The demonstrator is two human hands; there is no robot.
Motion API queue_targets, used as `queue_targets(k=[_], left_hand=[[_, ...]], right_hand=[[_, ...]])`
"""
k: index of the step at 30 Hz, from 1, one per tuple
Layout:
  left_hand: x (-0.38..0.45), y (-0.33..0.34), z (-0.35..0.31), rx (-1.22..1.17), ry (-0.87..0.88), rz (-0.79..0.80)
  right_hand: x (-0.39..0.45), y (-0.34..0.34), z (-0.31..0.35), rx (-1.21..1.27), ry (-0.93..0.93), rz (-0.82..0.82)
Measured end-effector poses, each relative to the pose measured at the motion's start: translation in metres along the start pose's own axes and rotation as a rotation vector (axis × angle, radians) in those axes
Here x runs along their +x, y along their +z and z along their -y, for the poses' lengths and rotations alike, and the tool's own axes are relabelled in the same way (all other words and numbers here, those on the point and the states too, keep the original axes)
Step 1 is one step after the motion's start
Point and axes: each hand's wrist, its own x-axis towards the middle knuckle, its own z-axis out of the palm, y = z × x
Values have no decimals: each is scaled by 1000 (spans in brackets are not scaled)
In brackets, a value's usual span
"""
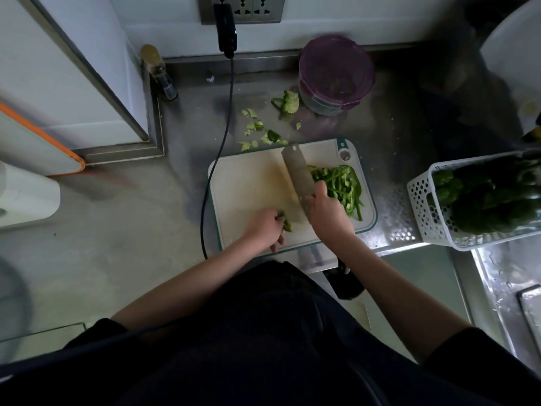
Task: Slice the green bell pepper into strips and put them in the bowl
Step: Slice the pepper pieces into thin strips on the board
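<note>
On the white cutting board (248, 183) my left hand (262, 228) holds down a small green pepper piece (286, 222) with curled fingers. My right hand (329, 210) grips the handle of a cleaver (295, 171), whose blade lies over the board just right of that piece. A pile of green pepper strips (341, 186) lies on the board's right side, behind the blade. A white bowl (515, 54) shows partly at the top right corner.
Pepper core and scraps (288, 102) lie on the steel counter beyond the board. A purple-lidded container (335, 74) stands behind them. A white perforated basket (433, 212) with dark greens sits at right. A black cable (218, 159) runs past the board's left edge.
</note>
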Motion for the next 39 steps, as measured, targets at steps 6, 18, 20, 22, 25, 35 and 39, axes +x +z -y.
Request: queue_targets(k=[6, 18, 20, 22, 25, 35, 39], left_hand=[[-7, -2, 0, -92, -35, -10], [-2, 9, 0, 455, 287, -186], [0, 1, 3, 403, 347, -252], [4, -12, 4, 348, 387, -320], [14, -30, 6, 257, 405, -305], [11, -27, 19, 36, 319, -303], [14, -26, 20, -27, 274, -323]], right_hand=[[-22, -8, 4, 246, 71, -51], [-35, -6, -17, 442, 147, -246], [-37, -7, -22, 439, 122, -216], [-39, -5, -25, 409, 71, -164], [-39, 3, -27, 295, -83, -104], [-43, 15, -16, 158, -140, -57], [-41, 17, -8, 124, -151, -60]])
